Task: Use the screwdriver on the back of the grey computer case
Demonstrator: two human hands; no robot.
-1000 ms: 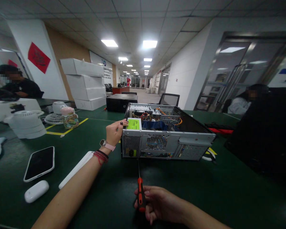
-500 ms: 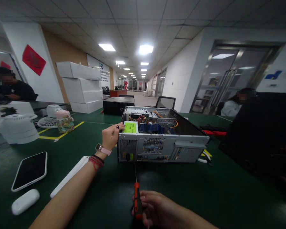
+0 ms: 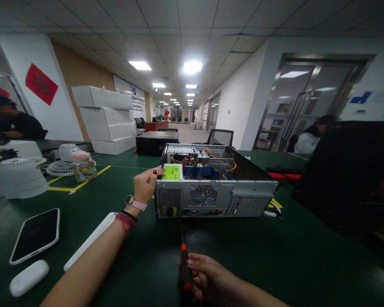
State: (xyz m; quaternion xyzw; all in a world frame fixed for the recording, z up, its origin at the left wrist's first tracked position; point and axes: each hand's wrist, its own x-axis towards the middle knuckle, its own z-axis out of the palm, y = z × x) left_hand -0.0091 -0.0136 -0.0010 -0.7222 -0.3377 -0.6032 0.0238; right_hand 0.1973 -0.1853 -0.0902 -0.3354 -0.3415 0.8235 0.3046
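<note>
Head view: from afar, I see the left hand (image 3: 145,183) half-curled, fingers on the green-labelled unit (image 3: 173,172), whether gripping I can't make out; rightward, a screwdriver (image 3: 184,262) points toward the lower edge of the uncovered computer case (image 3: 224,198) on the table (image 3: 243,247), handle pinched in the curled right hand (image 3: 209,273), tip contact unclear; I judge a straight shaft and steady bracing best; counted: one phone (image 3: 35,236), one white earbud case (image 3: 29,278), one unit, one screwdriver, one computer case.
</note>
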